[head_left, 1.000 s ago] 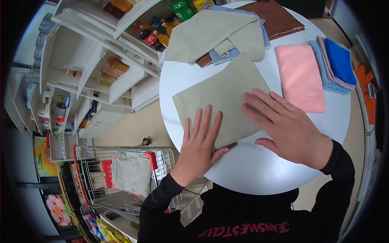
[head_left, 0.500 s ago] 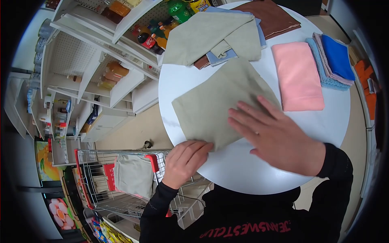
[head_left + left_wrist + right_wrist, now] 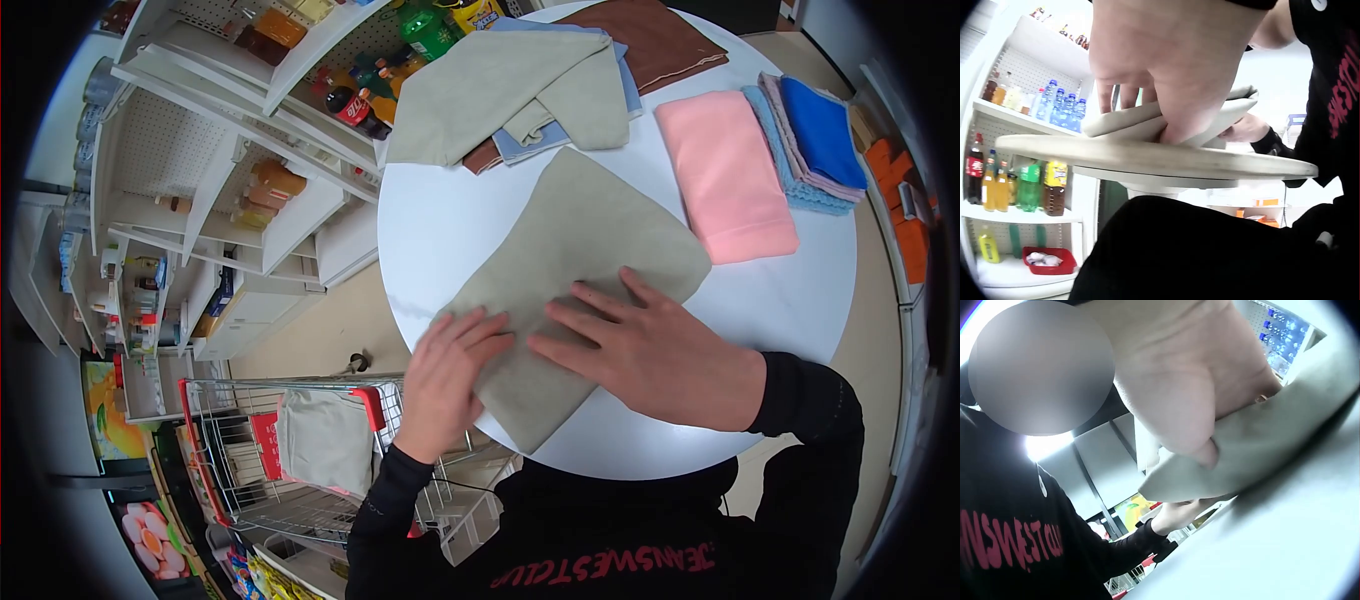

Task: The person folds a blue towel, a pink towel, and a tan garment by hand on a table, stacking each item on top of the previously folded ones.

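A folded sage-green cloth (image 3: 590, 220) lies aslant on the round white table (image 3: 440, 210), one corner pointing toward the person's body. At its left edge my left hand (image 3: 447, 375) pinches the fabric, fingers on top. In the left wrist view the thumb of the left hand (image 3: 1179, 69) goes in under the cloth's upper layers (image 3: 1129, 119). My right hand (image 3: 660, 355) rests on the cloth with fingers spread and fairly straight. The right wrist view shows the thumb of the right hand (image 3: 1175, 400) against the fabric (image 3: 1260, 450).
A second sage-green piece (image 3: 500, 85) lies over blue and brown cloths behind. A folded pink cloth (image 3: 725, 180) and a stack topped with blue (image 3: 820, 135) sit at the right. Left of the table stand a shopping cart (image 3: 240, 490) and shelves (image 3: 170, 130) with bottles.
The left hand went from lying flat on the cloth to pinching its left edge. The cloth has turned and slid toward the body; the right hand moved left and nearer the body over it.
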The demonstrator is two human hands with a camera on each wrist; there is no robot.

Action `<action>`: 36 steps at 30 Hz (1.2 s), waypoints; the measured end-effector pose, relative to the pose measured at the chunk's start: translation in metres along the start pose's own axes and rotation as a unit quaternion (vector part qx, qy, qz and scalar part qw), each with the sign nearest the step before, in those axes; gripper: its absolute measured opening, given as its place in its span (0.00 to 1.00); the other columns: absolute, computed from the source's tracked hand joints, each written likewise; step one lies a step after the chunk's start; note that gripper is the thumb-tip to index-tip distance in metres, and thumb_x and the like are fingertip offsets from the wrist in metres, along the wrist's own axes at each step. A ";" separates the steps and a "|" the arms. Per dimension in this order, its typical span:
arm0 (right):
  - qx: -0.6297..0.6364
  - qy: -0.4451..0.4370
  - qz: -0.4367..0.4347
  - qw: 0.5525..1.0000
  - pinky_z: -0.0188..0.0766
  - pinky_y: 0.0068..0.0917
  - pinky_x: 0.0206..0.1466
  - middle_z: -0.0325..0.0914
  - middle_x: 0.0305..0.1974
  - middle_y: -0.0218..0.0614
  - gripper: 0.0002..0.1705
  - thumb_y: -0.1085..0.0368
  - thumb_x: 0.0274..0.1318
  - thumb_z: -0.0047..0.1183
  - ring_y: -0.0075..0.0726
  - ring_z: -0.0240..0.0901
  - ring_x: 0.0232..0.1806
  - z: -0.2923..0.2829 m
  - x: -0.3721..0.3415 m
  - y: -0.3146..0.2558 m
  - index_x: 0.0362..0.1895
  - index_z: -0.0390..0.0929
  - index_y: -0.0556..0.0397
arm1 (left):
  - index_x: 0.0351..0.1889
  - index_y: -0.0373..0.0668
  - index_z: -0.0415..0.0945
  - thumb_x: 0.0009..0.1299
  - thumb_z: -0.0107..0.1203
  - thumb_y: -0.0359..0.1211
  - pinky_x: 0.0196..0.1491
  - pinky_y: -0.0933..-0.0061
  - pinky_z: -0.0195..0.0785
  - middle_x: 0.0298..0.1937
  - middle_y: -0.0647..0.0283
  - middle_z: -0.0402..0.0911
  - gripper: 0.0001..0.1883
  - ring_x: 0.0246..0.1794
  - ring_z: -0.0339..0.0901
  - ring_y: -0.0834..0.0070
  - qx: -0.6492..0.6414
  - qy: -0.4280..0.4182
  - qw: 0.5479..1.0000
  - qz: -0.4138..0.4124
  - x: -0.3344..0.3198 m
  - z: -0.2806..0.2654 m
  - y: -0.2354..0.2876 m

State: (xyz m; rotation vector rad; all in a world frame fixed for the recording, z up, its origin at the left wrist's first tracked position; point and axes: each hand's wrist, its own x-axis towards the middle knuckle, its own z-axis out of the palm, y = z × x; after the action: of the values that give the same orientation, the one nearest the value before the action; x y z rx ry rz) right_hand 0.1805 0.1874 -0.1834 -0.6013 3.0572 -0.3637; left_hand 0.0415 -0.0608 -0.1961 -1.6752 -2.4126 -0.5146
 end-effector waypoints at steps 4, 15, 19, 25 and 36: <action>0.056 0.027 -0.066 0.996 0.57 0.61 0.81 0.67 0.76 0.41 0.38 0.66 0.64 0.55 0.52 0.61 0.80 -0.003 0.000 0.008 0.79 0.66 0.43 | 0.44 0.49 0.90 0.56 0.64 0.30 0.65 0.55 0.75 0.51 0.68 0.88 0.17 0.53 0.84 0.67 -0.034 -0.003 0.999 0.040 -0.021 -0.022 -0.016; -0.030 0.012 -0.113 0.993 0.60 0.57 0.81 0.71 0.74 0.34 0.32 0.59 0.65 0.55 0.46 0.66 0.77 -0.005 -0.016 -0.025 0.74 0.73 0.43 | 0.44 0.52 0.89 0.63 0.64 0.45 0.60 0.55 0.74 0.50 0.69 0.90 0.15 0.50 0.84 0.64 -0.081 -0.104 0.983 0.125 -0.033 -0.021 0.014; 0.028 -0.052 -0.152 0.987 0.61 0.54 0.81 0.75 0.72 0.33 0.32 0.55 0.65 0.56 0.44 0.68 0.76 -0.013 -0.019 -0.017 0.73 0.74 0.44 | 0.44 0.51 0.89 0.63 0.66 0.46 0.62 0.53 0.73 0.53 0.69 0.90 0.16 0.57 0.84 0.65 -0.092 -0.101 0.987 0.080 -0.025 -0.013 0.006; 0.197 -0.073 -0.201 0.957 0.62 0.48 0.81 0.75 0.72 0.36 0.36 0.55 0.64 0.60 0.45 0.69 0.75 -0.028 -0.022 0.023 0.75 0.71 0.46 | 0.47 0.49 0.89 0.61 0.65 0.34 0.69 0.55 0.70 0.57 0.68 0.90 0.15 0.60 0.85 0.68 -0.151 -0.090 0.981 0.077 -0.032 -0.016 -0.012; 0.356 -0.161 -0.229 0.892 0.56 0.52 0.84 0.57 0.79 0.57 0.69 0.45 0.58 0.70 0.59 0.61 0.79 -0.016 -0.028 0.008 0.88 0.33 0.47 | 0.50 0.43 0.83 0.59 0.71 0.30 0.56 0.57 0.79 0.46 0.59 0.90 0.20 0.47 0.89 0.59 -0.458 -0.069 0.886 0.017 -0.035 0.012 -0.008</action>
State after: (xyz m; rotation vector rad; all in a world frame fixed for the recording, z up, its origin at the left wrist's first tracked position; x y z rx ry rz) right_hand 0.2028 0.2087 -0.1712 -1.1500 2.1894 -1.1726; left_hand 0.0475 -0.0896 -0.2196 -2.0840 -2.3579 -1.7975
